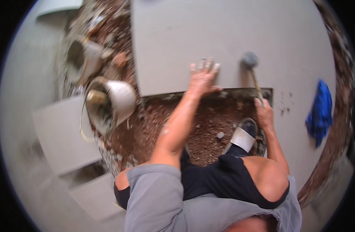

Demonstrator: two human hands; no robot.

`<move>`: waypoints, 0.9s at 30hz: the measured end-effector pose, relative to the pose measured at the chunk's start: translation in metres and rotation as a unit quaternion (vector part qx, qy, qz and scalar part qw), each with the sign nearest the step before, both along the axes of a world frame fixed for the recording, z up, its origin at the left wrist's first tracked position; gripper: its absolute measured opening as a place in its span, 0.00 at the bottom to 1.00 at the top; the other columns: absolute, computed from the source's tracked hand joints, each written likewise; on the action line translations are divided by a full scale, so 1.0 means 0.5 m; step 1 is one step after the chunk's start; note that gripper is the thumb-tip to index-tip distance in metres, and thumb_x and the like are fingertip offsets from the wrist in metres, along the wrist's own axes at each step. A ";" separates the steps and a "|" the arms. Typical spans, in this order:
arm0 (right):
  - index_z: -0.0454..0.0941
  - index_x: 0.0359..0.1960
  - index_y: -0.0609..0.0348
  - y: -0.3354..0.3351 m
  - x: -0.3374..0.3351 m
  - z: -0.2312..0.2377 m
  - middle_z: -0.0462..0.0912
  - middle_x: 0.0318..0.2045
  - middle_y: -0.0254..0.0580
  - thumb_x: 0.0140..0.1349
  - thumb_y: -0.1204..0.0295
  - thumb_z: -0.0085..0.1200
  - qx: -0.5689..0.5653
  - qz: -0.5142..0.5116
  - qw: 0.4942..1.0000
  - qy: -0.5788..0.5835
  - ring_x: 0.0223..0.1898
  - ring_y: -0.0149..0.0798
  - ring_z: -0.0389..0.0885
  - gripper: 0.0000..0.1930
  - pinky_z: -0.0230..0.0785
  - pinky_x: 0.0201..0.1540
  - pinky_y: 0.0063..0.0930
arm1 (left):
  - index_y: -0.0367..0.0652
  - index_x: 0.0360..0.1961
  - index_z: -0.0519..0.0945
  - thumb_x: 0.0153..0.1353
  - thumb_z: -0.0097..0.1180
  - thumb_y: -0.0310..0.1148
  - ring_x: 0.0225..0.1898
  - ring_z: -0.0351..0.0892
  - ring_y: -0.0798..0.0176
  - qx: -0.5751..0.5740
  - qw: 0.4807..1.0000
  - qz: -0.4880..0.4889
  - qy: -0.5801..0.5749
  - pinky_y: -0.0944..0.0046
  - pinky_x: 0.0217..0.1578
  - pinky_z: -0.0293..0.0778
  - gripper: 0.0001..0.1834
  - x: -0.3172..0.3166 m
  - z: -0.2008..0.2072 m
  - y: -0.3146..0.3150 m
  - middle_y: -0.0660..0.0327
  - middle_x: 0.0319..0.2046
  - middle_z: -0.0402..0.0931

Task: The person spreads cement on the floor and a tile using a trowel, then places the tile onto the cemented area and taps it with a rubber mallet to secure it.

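Observation:
My left hand (203, 79) lies flat on a large pale grey tile (177, 42), near its close edge, with the fingers spread and whitish dust on their tips. In my right hand (264, 112) is the handle of a mallet (250, 60); my fingers wrap round its lower end. The mallet's round grey head hangs over the pale tile surface, right of my left hand, and is blurred. Whether it touches the tile I cannot tell. Below the tile's close edge lies reddish-brown loose soil (212, 123), where my sandalled foot (243, 137) rests.
Two whitish buckets stand on the left, one (121, 100) nearer with something inside, one (90, 58) farther off. Loose tiles (67, 135) lie at the far left. A crumpled blue cloth (320, 112) lies on the tiles at the right. Rubble (108, 34) borders the tiles.

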State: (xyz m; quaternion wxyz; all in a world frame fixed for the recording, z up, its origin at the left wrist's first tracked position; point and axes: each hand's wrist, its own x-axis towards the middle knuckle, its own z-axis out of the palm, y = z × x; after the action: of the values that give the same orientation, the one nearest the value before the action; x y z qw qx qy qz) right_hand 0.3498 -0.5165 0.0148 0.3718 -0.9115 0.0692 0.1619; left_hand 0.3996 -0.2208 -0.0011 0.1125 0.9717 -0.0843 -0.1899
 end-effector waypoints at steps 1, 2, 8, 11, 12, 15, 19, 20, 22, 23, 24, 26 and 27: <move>0.75 0.36 0.63 -0.001 -0.001 0.001 0.78 0.23 0.55 0.67 0.47 0.47 0.000 0.017 1.000 -0.002 0.26 0.54 0.77 0.25 0.68 0.31 0.45 | 0.58 0.71 0.57 0.42 0.64 0.66 0.74 0.39 0.48 -0.005 1.000 0.029 -0.002 0.34 0.69 0.37 0.56 -0.012 -0.005 0.001 0.55 0.74 0.42; 0.75 0.36 0.63 0.001 0.002 0.000 0.76 0.22 0.54 0.67 0.47 0.47 -0.011 0.019 1.000 0.009 0.25 0.52 0.76 0.26 0.67 0.31 0.43 | 0.58 0.71 0.57 0.43 0.63 0.67 0.74 0.39 0.48 -0.004 0.998 0.058 -0.017 0.34 0.69 0.37 0.55 -0.026 -0.008 0.002 0.54 0.73 0.42; 0.74 0.35 0.65 0.072 0.072 0.036 0.72 0.19 0.48 0.69 0.51 0.46 -0.031 0.139 0.990 0.016 0.23 0.44 0.71 0.24 0.67 0.31 0.38 | 0.54 0.71 0.57 0.50 0.55 0.70 0.73 0.40 0.44 0.010 0.963 0.262 -0.068 0.36 0.69 0.36 0.52 -0.176 -0.025 0.117 0.48 0.72 0.43; 0.74 0.39 0.64 0.141 0.112 0.058 0.74 0.20 0.47 0.70 0.54 0.46 0.022 0.228 0.972 -0.046 0.24 0.43 0.74 0.21 0.68 0.32 0.38 | 0.52 0.71 0.58 0.54 0.54 0.65 0.73 0.42 0.44 0.027 0.944 0.322 -0.061 0.36 0.69 0.36 0.48 -0.225 -0.035 0.182 0.47 0.72 0.44; 0.75 0.40 0.63 0.167 0.122 0.065 0.74 0.21 0.47 0.70 0.55 0.45 0.063 0.253 0.962 -0.083 0.24 0.43 0.75 0.20 0.68 0.32 0.38 | 0.52 0.70 0.58 0.55 0.53 0.64 0.73 0.41 0.43 0.016 0.945 0.314 -0.086 0.36 0.69 0.36 0.47 -0.232 -0.040 0.189 0.47 0.72 0.44; 0.74 0.41 0.62 0.237 0.138 0.078 0.76 0.21 0.47 0.70 0.56 0.46 0.099 0.286 0.946 -0.117 0.23 0.47 0.77 0.18 0.69 0.31 0.41 | 0.53 0.70 0.58 0.57 0.51 0.63 0.73 0.41 0.43 0.016 0.945 0.313 -0.091 0.35 0.68 0.37 0.44 -0.233 -0.049 0.192 0.47 0.72 0.45; 0.72 0.37 0.61 0.301 0.163 0.072 0.77 0.22 0.48 0.69 0.56 0.47 -0.073 0.362 0.929 0.009 0.23 0.51 0.77 0.18 0.69 0.28 0.42 | 0.52 0.70 0.59 0.57 0.55 0.59 0.73 0.43 0.43 0.001 0.940 0.326 -0.098 0.35 0.68 0.38 0.43 -0.229 -0.045 0.187 0.47 0.71 0.47; 0.72 0.36 0.61 0.308 0.168 0.068 0.76 0.21 0.48 0.69 0.56 0.47 -0.045 0.350 0.935 -0.014 0.23 0.51 0.77 0.18 0.69 0.28 0.42 | 0.52 0.70 0.60 0.57 0.56 0.58 0.73 0.44 0.44 -0.001 0.940 0.331 -0.088 0.35 0.68 0.38 0.43 -0.228 -0.043 0.187 0.47 0.71 0.48; 0.70 0.34 0.60 0.318 0.168 0.060 0.75 0.20 0.50 0.69 0.56 0.47 0.005 0.321 0.944 -0.075 0.23 0.51 0.78 0.18 0.68 0.28 0.43 | 0.52 0.69 0.60 0.56 0.58 0.56 0.72 0.45 0.43 -0.011 0.936 0.333 -0.113 0.35 0.68 0.39 0.43 -0.231 -0.039 0.184 0.47 0.71 0.49; 0.70 0.33 0.61 0.322 0.166 0.054 0.74 0.18 0.50 0.69 0.56 0.48 0.033 0.314 0.945 -0.085 0.22 0.52 0.77 0.18 0.68 0.28 0.43 | 0.52 0.69 0.61 0.56 0.59 0.55 0.72 0.45 0.43 -0.018 0.934 0.334 -0.128 0.35 0.68 0.39 0.42 -0.233 -0.040 0.182 0.47 0.71 0.49; 0.70 0.33 0.61 0.323 0.163 0.050 0.74 0.18 0.50 0.69 0.56 0.48 0.039 0.320 0.944 -0.070 0.22 0.52 0.77 0.18 0.68 0.27 0.42 | 0.51 0.70 0.59 0.57 0.55 0.58 0.73 0.44 0.43 -0.012 0.940 0.328 -0.095 0.36 0.69 0.37 0.43 -0.235 -0.042 0.185 0.47 0.71 0.47; 0.70 0.33 0.61 0.324 0.160 0.041 0.73 0.18 0.50 0.69 0.56 0.48 0.039 0.323 0.945 -0.032 0.22 0.52 0.76 0.18 0.67 0.27 0.42 | 0.50 0.71 0.55 0.60 0.48 0.63 0.73 0.40 0.44 0.002 0.946 0.316 -0.070 0.37 0.69 0.35 0.45 -0.235 -0.052 0.196 0.47 0.72 0.44; 0.70 0.33 0.61 0.321 0.161 0.039 0.73 0.18 0.50 0.69 0.56 0.48 0.011 0.339 0.941 -0.017 0.21 0.53 0.76 0.18 0.67 0.26 0.42 | 0.49 0.72 0.52 0.61 0.41 0.66 0.74 0.38 0.44 0.025 0.938 0.337 -0.075 0.38 0.70 0.32 0.46 -0.233 -0.060 0.209 0.47 0.73 0.41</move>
State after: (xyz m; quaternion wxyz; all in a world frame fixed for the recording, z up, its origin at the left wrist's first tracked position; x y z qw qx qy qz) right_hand 0.4301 -0.3559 0.0344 0.3061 -0.8795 -0.2514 0.2639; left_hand 0.2831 -0.1164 -0.0309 0.1393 0.9570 0.2448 -0.0691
